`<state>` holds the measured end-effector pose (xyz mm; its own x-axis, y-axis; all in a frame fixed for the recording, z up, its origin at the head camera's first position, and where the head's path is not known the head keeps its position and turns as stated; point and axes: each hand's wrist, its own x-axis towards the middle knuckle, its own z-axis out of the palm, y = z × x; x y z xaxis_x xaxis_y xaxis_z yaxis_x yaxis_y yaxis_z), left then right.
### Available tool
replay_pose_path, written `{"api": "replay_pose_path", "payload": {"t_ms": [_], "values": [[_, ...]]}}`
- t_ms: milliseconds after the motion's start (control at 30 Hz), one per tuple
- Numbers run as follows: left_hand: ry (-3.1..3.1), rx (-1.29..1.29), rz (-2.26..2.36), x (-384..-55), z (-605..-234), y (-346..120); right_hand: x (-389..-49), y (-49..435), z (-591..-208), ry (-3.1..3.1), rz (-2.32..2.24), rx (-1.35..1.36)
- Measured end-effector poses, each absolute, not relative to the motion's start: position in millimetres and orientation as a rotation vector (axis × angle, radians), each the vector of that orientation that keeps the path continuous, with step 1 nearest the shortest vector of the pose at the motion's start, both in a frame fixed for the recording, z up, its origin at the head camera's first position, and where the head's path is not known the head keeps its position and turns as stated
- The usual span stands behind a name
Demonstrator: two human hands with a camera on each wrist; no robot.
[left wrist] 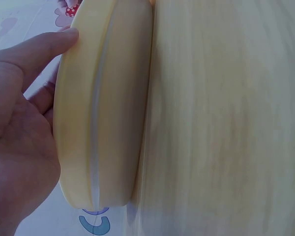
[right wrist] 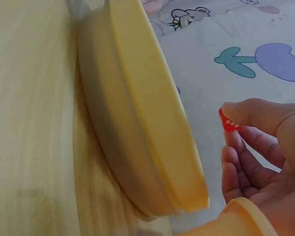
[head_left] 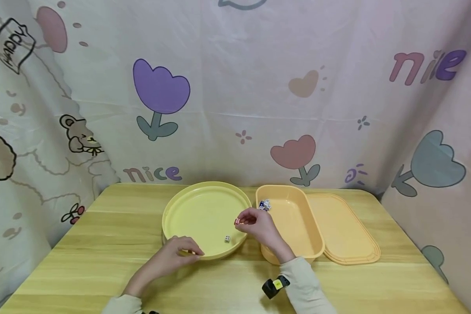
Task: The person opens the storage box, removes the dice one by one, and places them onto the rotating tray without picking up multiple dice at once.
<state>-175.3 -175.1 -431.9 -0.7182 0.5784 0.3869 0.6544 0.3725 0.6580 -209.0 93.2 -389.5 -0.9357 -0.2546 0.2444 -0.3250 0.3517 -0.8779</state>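
**Flowered cloth (head_left: 220,148) behind, a red die (head_left: 237,221) pinched above the round tray (head_left: 202,218)**

Across my head view, pale cloth printed with tulips and "nice" hangs behind the wood-grain desk (head_left: 102,235). The right hand (head_left: 262,227) extends from the near right and points left, thumb and index fingertip pressed together on the red die; on its wrist view I see the other fingers curl loosely below. The die is in the air over the tray's right side. The left hand (head_left: 173,258) sits low at the near left, back upward, thumb and bent fingers gripping the near rim; from its wrist view I make out the thumb tip on the edge, though the fingertips are hidden behind the wall. A white die (head_left: 227,239) lies in the tray, toward the near right. Just right of the tray I have an orange container (head_left: 288,226), blue and white dice (head_left: 264,205) clustered near its far left corner, and a flat orange lid (head_left: 347,231) beside it.
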Motion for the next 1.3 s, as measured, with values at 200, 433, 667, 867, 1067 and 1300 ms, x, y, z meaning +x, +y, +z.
{"api": "replay_pose_path", "payload": {"t_ms": [200, 433, 667, 867, 1067, 1300], "values": [[-2.549, -1.115, -1.254, -174.0, -429.9, -174.8, -215.2, 93.8, -399.3, -2.522, 1.638, 0.546], [-2.56, -1.096, -1.262, -174.2, -431.7, -175.2, -215.5, 92.1, -402.1, -2.551, 1.531, 0.562], [-2.556, -1.092, -1.244, -174.2, -431.8, -174.8, -212.6, 89.2, -401.8, -2.543, 1.538, 0.56], [-2.555, -1.088, -1.234, -173.7, -431.2, -174.8, -211.8, 88.2, -401.2, -2.545, 1.521, 0.54], [-2.572, -1.076, -1.236, -173.5, -431.0, -175.4, -212.3, 87.5, -401.7, -2.538, 1.5, 0.551], [-2.568, -1.077, -1.224, -174.0, -431.7, -175.3, -213.0, 88.0, -402.1, -2.542, 1.432, 0.553]]}}
